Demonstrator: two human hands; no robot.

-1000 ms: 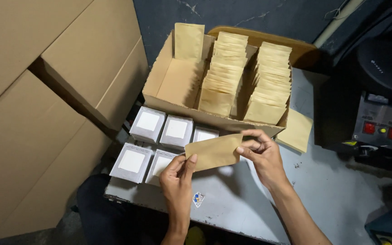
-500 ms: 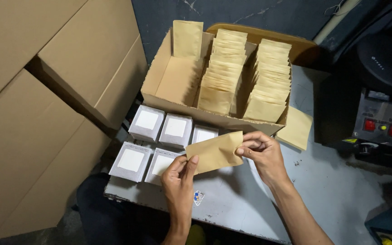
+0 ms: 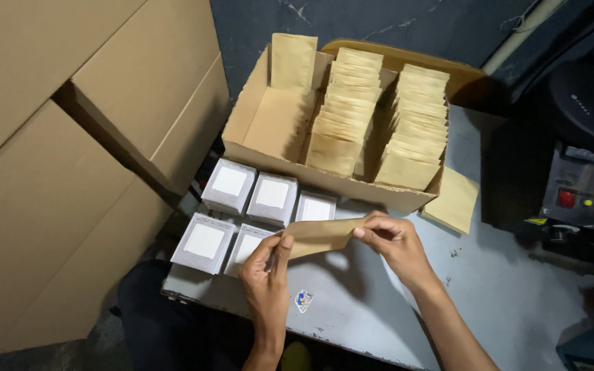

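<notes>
Holding 1 brown paper pouch [image 3: 321, 235] between both hands, above 5 white packets [image 3: 229, 185].

Brown paper pouches [image 3: 379, 117] rowed in open carton [image 3: 324, 180]; white-windowed packets [image 3: 249, 206] beside.

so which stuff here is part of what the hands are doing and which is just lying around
In hand:
- brown paper pouch, pinched between left hand and right hand
- open carton with rows of the same pouches
- white-topped packets beside the left hand

Lying about:
- big cardboard boxes
- loose pouch by the carton
- machine with red buttons
- sticker on the table
</notes>
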